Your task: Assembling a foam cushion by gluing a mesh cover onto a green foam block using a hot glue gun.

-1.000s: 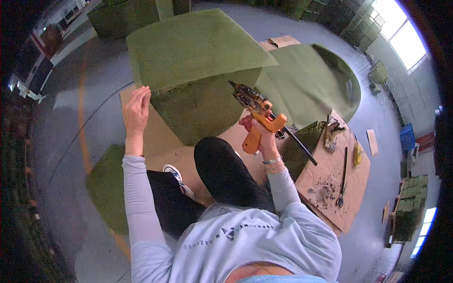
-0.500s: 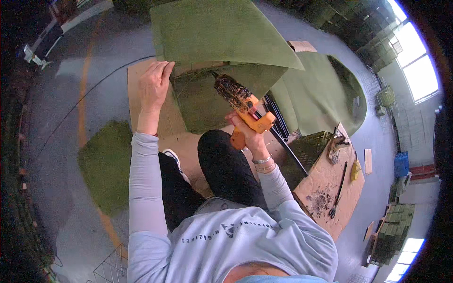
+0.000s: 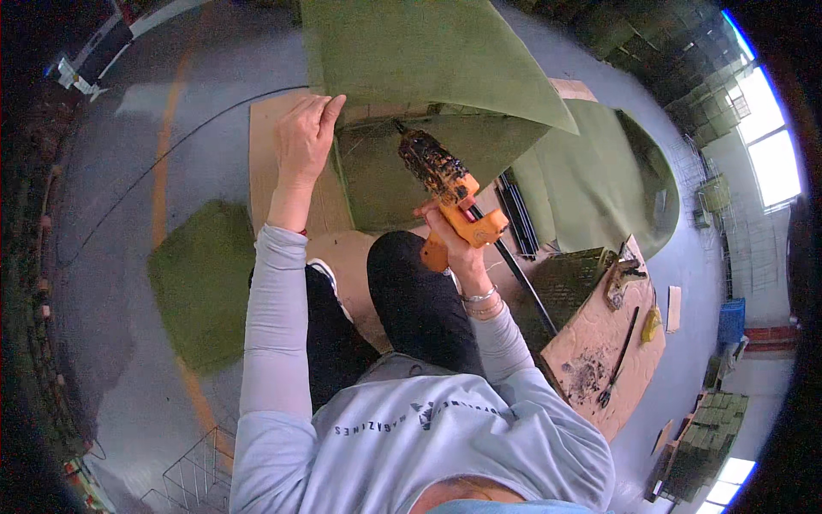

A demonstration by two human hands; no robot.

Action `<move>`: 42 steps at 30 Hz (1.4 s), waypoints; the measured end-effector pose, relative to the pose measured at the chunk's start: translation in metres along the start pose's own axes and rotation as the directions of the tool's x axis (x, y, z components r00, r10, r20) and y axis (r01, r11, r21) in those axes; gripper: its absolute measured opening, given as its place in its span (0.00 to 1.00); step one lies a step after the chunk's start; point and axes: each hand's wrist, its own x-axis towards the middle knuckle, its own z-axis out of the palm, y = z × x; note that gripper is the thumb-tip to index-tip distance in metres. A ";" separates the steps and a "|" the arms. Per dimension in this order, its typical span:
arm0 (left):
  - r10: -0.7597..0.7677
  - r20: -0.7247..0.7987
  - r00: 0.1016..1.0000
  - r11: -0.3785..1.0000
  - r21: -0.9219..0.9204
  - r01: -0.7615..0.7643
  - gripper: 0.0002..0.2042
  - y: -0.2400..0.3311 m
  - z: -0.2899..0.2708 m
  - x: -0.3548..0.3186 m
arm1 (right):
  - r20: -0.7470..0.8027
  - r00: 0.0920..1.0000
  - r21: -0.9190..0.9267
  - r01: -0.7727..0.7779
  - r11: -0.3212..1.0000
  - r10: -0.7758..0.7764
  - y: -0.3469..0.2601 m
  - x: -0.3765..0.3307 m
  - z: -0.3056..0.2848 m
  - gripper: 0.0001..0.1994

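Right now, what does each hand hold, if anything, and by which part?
The right hand holds the orange glue gun by its handle. The left hand is at the edge of the green sheet; whether it grips is unclear.

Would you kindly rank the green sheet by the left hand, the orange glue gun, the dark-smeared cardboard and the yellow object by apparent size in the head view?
1. Green sheet, cut off by the picture's top edge
2. Dark-smeared cardboard
3. Orange glue gun, in the right hand
4. Yellow object

One orange glue gun (image 3: 452, 190), one bundle of black sticks (image 3: 516, 218), one small yellow object (image 3: 652, 325) and one blue crate (image 3: 731, 313).
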 end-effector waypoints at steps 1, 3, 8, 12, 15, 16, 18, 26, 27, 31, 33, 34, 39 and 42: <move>-0.005 0.013 1.000 1.000 -0.001 0.005 0.14 0.000 -0.001 0.000 | -0.010 1.000 -0.018 0.012 1.000 -0.012 0.001 -0.001 0.003 0.11; -0.016 0.000 1.000 1.000 -0.019 0.016 0.14 -0.005 0.003 -0.002 | -0.001 1.000 -0.106 0.020 0.994 -0.020 0.004 0.000 0.006 0.10; -0.050 0.047 0.998 0.996 -0.067 0.053 0.14 -0.001 -0.002 0.001 | 0.029 1.000 -0.104 0.010 0.995 -0.007 0.004 0.000 0.022 0.11; -0.046 0.053 0.998 0.995 -0.089 0.051 0.13 -0.002 -0.004 0.001 | 0.064 0.998 -0.118 0.008 0.993 0.000 0.007 0.000 0.034 0.10; -0.078 0.066 0.995 0.991 -0.108 0.084 0.13 -0.004 -0.003 -0.001 | 0.066 0.993 -0.153 0.109 0.982 -0.100 0.012 -0.001 0.040 0.09; -0.086 0.066 0.994 0.989 -0.112 0.093 0.13 -0.004 -0.003 -0.002 | 0.074 0.993 -0.169 0.098 0.981 -0.087 0.010 -0.001 0.042 0.09; -0.093 0.070 0.993 0.988 -0.118 0.101 0.13 -0.004 -0.004 -0.002 | 0.084 0.994 -0.183 0.086 0.979 -0.071 0.008 -0.001 0.043 0.08; -0.091 0.064 0.994 0.987 -0.129 0.098 0.15 -0.005 -0.001 -0.005 | 0.099 0.995 -0.113 0.022 0.993 -0.011 0.001 -0.003 0.049 0.09; -0.101 0.071 0.992 0.987 -0.122 0.109 0.15 -0.005 -0.001 -0.005 | 0.099 0.995 -0.113 0.023 0.993 -0.012 0.002 -0.004 0.048 0.09; -0.101 0.065 0.993 0.984 -0.144 0.110 0.15 -0.004 -0.001 -0.005 | 0.068 0.996 -0.206 0.076 0.976 -0.063 0.024 -0.009 0.030 0.09; -0.110 0.072 0.991 0.982 -0.149 0.120 0.15 -0.002 -0.003 -0.004 | 0.101 0.985 -0.282 0.162 0.946 -0.139 0.024 -0.010 0.028 0.09; -0.118 0.078 0.990 0.979 -0.156 0.129 0.15 -0.001 -0.004 -0.003 | 0.084 0.989 -0.284 0.142 0.948 -0.123 0.022 -0.012 0.028 0.08; -0.137 0.106 0.985 0.980 -0.132 0.150 0.15 -0.001 -0.004 -0.004 | -0.006 0.999 -0.061 0.043 0.997 -0.044 0.020 -0.010 0.033 0.08; -0.119 0.084 0.989 0.983 -0.134 0.129 0.15 -0.004 -0.002 -0.005 | 0.003 1.000 -0.035 0.002 0.999 -0.002 0.007 -0.009 0.042 0.09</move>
